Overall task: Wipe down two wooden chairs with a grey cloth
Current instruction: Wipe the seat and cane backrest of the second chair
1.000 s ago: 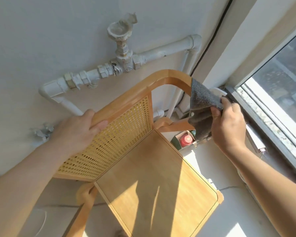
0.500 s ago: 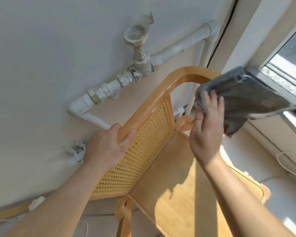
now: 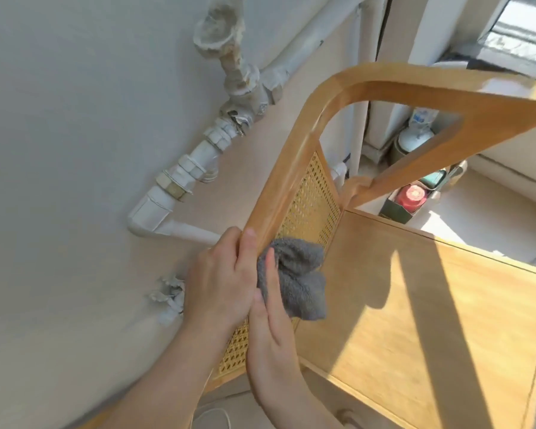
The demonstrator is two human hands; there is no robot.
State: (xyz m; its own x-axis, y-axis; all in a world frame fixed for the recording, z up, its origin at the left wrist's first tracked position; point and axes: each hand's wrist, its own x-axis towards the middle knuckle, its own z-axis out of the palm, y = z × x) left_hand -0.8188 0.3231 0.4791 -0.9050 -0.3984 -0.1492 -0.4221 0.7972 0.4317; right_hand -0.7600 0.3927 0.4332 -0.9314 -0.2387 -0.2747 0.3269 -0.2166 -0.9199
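A light wooden chair [image 3: 415, 305] with a woven cane backrest fills the right half of the view, its curved top rail arching to the upper right. My left hand [image 3: 220, 274] grips the backrest's top rail from the wall side. My right hand [image 3: 270, 335] presses a bunched grey cloth [image 3: 297, 280] flat against the cane panel, right beside my left hand. Only this one chair is in view.
White painted pipes with a valve [image 3: 226, 88] run along the wall behind the chair. On the floor past the chair stand a red-capped container in a dark box [image 3: 410, 196] and a plastic bottle [image 3: 415, 134]. A window sill [image 3: 514, 48] is at upper right.
My right hand has carried the cloth from the chair's right top corner, through the air, down onto the cane backrest next to my left hand. The view has shifted closer to the chair.
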